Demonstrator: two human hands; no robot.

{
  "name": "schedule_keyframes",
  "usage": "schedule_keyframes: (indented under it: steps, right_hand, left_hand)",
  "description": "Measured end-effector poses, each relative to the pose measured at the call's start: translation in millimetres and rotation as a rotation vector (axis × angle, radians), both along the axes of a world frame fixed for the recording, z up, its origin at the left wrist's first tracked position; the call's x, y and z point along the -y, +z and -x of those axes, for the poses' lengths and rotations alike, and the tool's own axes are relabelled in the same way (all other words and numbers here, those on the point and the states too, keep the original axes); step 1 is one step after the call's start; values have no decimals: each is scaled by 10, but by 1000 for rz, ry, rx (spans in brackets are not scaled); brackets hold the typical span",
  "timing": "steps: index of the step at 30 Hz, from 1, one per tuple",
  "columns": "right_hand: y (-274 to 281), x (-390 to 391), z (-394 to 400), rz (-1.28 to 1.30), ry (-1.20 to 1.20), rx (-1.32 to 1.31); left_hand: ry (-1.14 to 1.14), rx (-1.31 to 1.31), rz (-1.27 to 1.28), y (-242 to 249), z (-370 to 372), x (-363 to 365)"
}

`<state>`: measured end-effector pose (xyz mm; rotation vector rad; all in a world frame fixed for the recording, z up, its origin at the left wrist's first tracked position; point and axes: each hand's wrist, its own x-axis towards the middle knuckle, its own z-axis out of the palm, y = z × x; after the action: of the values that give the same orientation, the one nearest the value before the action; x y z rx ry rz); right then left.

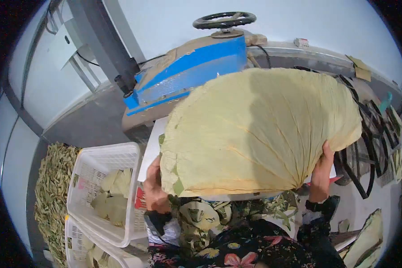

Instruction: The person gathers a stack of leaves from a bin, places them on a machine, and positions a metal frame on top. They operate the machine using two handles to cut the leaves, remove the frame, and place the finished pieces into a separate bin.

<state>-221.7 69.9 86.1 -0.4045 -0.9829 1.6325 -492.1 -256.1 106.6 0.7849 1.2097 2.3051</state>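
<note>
A large, pale green folded leaf (254, 129) with yellowish veins spans the middle of the head view. My left hand (155, 185) grips its lower left edge, the fingers mostly hidden behind it. At the lower right edge, near where the veins meet, my right hand (322, 172) holds the leaf with the thumb on top and the other fingers behind. The fold runs along the bottom edge, nearest my body. Part of a white surface (152, 143) shows behind the leaf on the left.
A blue machine (187, 69) with a black handwheel (224, 20) stands behind the leaf. White baskets (136, 187) with leaf pieces are at the left, beside a heap of leaf strips (58, 192). Black straps (366, 138) hang at the right. Leaf scraps lie below.
</note>
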Motion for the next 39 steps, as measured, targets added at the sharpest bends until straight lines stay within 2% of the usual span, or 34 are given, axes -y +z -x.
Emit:
schedule_keyframes:
  steps: [2,4,5,6,7,8,9,10,11,13,15,16,19,22,24,25,29,31,32,34,36,37,38,39]
  right_hand:
    - [-96,-219,-14,29,-43,-40]
    - [-125,-394,-33,52,-85,-82]
    - [-120,-455,-42,-6,-110,-61]
    - [-133,-500,-66,-65,-132,-38]
    - [-203,-545,-110,-61,-135,-35]
    - [-343,-599,-165,-5,-22,-77]
    - [-508,-660,-210,49,92,-124]
    - [-820,-745,-281,47,89,-131]
    - [-1212,-865,-362,-154,81,67]
    - [-1289,-954,-356,-361,71,271]
    - [-904,-698,-285,-10,345,-78]
    - [-792,-668,-232,-12,340,-74]
    - [-537,-668,-144,-151,282,-114]
    - [-531,-697,-163,-473,319,53]
    - [-856,-704,-80,-26,342,-292]
    - [-954,-739,-79,32,317,-285]
    - [-569,-646,22,119,240,-240]
    - [-506,-649,-31,-694,-57,384]
    - [-593,-638,3,-695,-63,386]
    - [-838,-643,108,-51,227,-280]
    - [-621,-485,235,8,166,-273]
    - [-467,-415,263,-31,133,-147]
    - [-267,-326,296,-74,103,-20]
    - [32,-178,350,55,119,-192]
  left_hand:
    - [22,-1,88,273,-82,-106]
    - [-184,-107,204,378,17,-159]
    - [-49,-200,367,469,-115,-259]
    - [-56,-198,371,415,-193,-350]
    - [62,-188,408,315,-276,-409]
    - [182,-178,444,190,-346,-434]
    - [219,-175,480,-73,-347,-426]
    - [218,-183,477,-363,-365,-438]
    - [236,-158,408,-649,-384,-486]
    - [255,-128,333,-785,-348,-594]
    - [343,-109,397,-746,-283,-657]
    - [337,-106,395,-659,-275,-716]
    - [417,-137,203,-323,-225,-861]
    - [395,-165,316,-637,-88,-706]
    - [359,-138,335,-714,-115,-731]
    - [341,-137,357,-715,-121,-736]
    - [324,-138,328,-618,82,-718]
    - [323,-127,309,-615,130,-694]
    - [311,-146,341,-671,118,-681]
    - [295,-165,364,-752,109,-679]
    - [291,-138,440,-775,113,-681]
    - [339,-247,490,-731,160,-673]
    - [329,-242,502,-667,171,-653]
    - [326,-166,447,-586,204,-667]
